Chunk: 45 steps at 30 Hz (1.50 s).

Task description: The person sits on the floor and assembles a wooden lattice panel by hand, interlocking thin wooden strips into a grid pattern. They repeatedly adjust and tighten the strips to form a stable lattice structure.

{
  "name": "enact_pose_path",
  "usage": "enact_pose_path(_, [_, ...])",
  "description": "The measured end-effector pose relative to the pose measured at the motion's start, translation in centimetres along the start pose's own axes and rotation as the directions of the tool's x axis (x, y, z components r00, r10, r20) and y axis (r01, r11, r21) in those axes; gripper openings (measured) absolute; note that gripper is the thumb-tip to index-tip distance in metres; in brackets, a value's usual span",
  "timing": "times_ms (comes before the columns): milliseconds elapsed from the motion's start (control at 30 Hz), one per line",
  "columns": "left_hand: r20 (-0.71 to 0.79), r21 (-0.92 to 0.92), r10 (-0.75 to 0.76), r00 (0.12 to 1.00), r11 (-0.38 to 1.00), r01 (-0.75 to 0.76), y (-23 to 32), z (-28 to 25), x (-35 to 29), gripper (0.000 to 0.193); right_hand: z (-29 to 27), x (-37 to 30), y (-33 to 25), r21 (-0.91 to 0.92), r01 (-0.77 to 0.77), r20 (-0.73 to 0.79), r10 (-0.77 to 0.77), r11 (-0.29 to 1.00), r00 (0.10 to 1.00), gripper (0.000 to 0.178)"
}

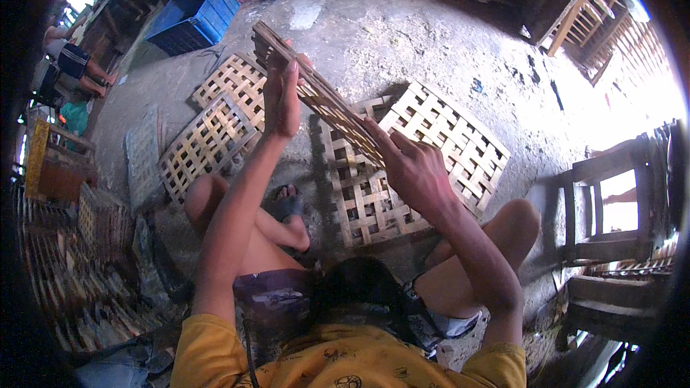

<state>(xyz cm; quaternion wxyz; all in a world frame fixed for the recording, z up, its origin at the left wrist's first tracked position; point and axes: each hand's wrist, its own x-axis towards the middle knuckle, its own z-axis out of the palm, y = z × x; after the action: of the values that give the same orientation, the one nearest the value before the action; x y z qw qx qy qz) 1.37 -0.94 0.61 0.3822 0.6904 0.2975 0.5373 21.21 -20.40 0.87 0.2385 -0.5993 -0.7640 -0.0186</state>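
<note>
Woven panel [334, 111] is up in front of the person, between the hands, above the floor panels; can't tell if its lower edge rests on anything. Left hand [282, 104] grips it near the far-left end, thumb up at the edge, fingers partly hidden. Right hand [417, 171] grips the near-right end, index finger extended along the edge, other fingers bent. Panel is tilted, seen nearly edge-on, running from far left to near right. Looks flat, brown, slatted, with a thick layered rim strip and gaps between slats; can't tell if it's one piece or several. Below and right of it: pale lattice panel [449, 140], open weave, overlapping a darker lattice panel [366, 205]. More lattice panels [208, 133] lie left of the left hand.
</note>
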Motion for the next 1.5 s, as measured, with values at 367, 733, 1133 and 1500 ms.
enact_pose_path(367, [-0.024,-0.055,0.022,0.999,0.998,-0.023,-0.5,-0.1,-0.1,0.051,-0.6,0.9,-0.8,-0.12,0.0,0.053,0.007,0.993,0.999,0.075])
enact_pose_path(733, [-0.06,0.115,0.02,0.998,0.993,-0.013,-1.7,-1.7,1.0,0.057,1.3,-1.3,0.7,-0.2,0.083,0.06,-0.072,0.976,0.996,0.062])
enact_pose_path(1133, [-0.07,0.099,-0.022,0.997,0.995,0.029,-2.6,-2.6,2.1,0.06,-1.5,-4.4,1.3,-0.074,-0.143,0.199,0.155,0.987,0.968,0.062])
enact_pose_path(1500, [-0.093,0.129,0.03,0.995,0.991,-0.018,-1.6,0.2,1.5,0.056,-1.7,-2.2,0.3,0.067,-0.071,-0.059,0.075,0.995,0.995,0.066])
